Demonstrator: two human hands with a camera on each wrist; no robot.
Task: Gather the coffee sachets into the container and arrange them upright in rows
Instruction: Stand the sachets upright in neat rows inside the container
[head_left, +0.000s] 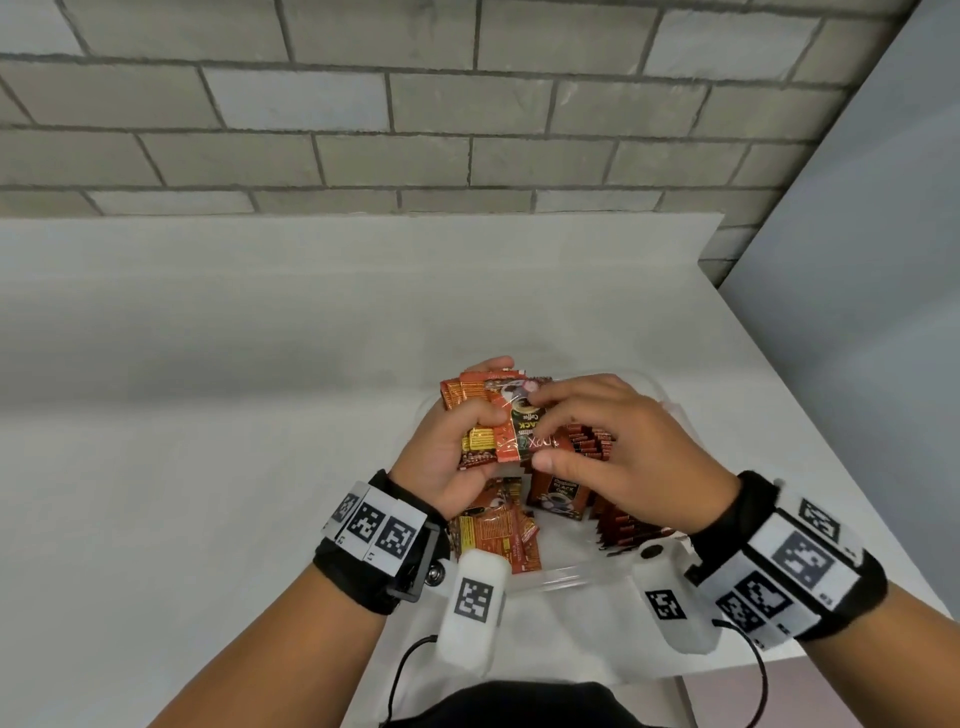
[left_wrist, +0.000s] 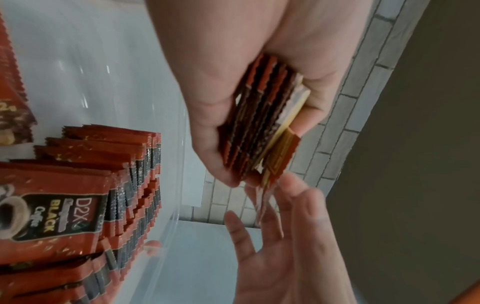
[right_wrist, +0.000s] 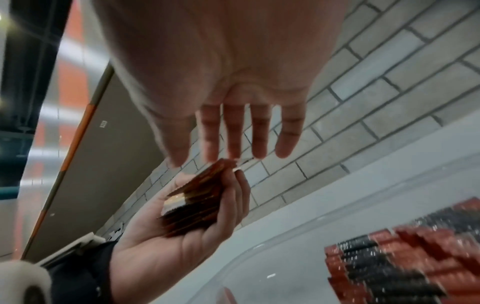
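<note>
Left hand (head_left: 447, 457) grips stacked sachets (head_left: 498, 426); right hand (head_left: 618, 447) hides their edge.

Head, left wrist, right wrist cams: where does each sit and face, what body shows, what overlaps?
Head: looks down on clear plastic container; both forearms show.
Left wrist: looks along left hand, which grips stack of red-brown coffee sachets; right hand's fingers show.
Right wrist: looks along right hand toward grey brick wall; left palm shows.
Shared: the stack; upright sachet rows.
</note>
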